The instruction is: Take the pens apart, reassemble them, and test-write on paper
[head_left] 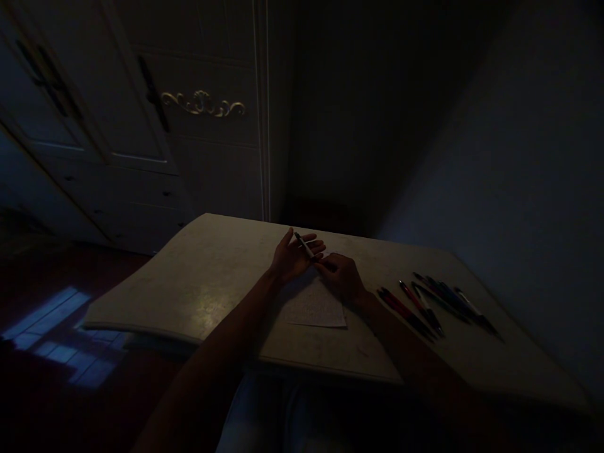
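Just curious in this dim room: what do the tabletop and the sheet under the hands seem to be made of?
Table: probably laminate or painted board, smooth, faintly glossy, catching a soft sheen. Sheet: looks like paper, thin, flat, matte, with faint marks.

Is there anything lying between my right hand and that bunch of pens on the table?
Nothing visible does. The right hand rests on the sheet of paper, and only bare table separates it from the pens to its right.
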Demonstrator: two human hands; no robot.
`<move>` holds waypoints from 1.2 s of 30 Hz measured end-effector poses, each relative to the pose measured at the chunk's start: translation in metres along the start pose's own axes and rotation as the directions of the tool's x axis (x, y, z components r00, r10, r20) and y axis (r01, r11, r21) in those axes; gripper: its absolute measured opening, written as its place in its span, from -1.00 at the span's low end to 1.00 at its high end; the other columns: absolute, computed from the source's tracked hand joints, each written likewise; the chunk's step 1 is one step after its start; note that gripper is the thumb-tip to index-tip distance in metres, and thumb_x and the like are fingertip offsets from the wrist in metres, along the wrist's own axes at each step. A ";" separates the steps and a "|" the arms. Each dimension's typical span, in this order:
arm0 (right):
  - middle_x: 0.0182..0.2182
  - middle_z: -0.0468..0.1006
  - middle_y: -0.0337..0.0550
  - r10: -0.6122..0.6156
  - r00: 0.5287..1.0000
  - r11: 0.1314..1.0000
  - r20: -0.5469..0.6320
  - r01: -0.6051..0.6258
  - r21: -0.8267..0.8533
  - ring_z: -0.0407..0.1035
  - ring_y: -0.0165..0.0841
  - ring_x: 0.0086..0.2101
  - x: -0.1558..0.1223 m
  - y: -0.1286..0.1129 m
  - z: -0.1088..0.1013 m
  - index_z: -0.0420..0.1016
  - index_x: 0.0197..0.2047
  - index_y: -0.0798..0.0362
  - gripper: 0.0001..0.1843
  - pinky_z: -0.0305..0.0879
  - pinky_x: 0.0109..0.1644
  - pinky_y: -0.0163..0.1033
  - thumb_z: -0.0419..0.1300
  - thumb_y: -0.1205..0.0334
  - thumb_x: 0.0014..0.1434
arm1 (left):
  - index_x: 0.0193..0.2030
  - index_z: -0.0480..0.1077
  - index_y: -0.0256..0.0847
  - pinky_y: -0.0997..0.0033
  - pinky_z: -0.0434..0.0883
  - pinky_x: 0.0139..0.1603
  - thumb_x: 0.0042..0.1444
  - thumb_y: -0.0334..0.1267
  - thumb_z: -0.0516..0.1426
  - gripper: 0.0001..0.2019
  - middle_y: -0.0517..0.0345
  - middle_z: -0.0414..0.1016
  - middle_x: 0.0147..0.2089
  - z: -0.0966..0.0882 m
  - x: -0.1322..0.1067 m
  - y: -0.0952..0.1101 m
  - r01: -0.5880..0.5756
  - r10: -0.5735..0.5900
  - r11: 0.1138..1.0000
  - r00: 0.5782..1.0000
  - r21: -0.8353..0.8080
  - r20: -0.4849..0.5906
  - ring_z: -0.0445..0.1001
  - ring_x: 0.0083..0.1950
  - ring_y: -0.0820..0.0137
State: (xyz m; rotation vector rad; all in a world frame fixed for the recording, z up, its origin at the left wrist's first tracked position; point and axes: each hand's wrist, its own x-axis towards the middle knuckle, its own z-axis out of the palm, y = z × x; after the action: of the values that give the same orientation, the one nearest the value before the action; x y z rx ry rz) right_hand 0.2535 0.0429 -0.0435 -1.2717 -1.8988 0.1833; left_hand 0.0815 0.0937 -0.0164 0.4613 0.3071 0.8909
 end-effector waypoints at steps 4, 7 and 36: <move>-0.46 0.58 -0.10 -0.068 0.997 0.997 0.034 0.070 -0.045 0.38 -0.31 -0.44 -0.001 0.001 0.001 0.58 -0.41 0.03 -0.70 0.26 -0.25 -0.19 0.24 0.01 0.22 | -0.10 0.51 -0.35 0.05 0.44 0.02 0.30 -0.07 0.02 -0.62 -0.17 0.58 -0.22 -0.001 0.001 -0.002 -0.039 0.040 0.999 0.996 -0.019 0.084 0.57 -0.15 0.15; -0.46 0.57 -0.12 -0.081 0.997 0.994 0.020 0.082 -0.075 0.37 -0.32 -0.43 -0.002 0.000 0.001 0.56 -0.41 0.03 -0.71 0.24 -0.24 -0.20 0.23 0.02 0.23 | -0.07 0.50 -0.34 0.03 0.42 0.07 0.27 -0.15 0.04 -0.68 -0.13 0.57 -0.22 -0.004 0.004 -0.003 -0.045 0.048 0.999 0.990 -0.025 0.134 0.56 -0.17 0.18; -0.51 0.60 -0.17 0.408 0.874 0.879 -0.262 -0.299 0.371 0.45 -0.31 -0.51 0.008 0.011 -0.021 0.62 -0.34 0.07 -0.62 0.38 -0.37 -0.21 0.35 -0.11 0.03 | -0.27 0.48 -0.20 0.24 0.41 0.08 0.21 -0.24 0.15 -0.88 0.02 0.60 -0.24 -0.036 0.018 0.038 -0.354 0.416 0.898 0.875 0.262 -0.246 0.56 -0.03 0.29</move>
State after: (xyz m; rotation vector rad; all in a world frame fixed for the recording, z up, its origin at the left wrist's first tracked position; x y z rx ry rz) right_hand 0.2742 0.0482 -0.0315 -1.3225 -1.2704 0.4253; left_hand 0.0503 0.1377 -0.0292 0.5972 0.6032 1.3350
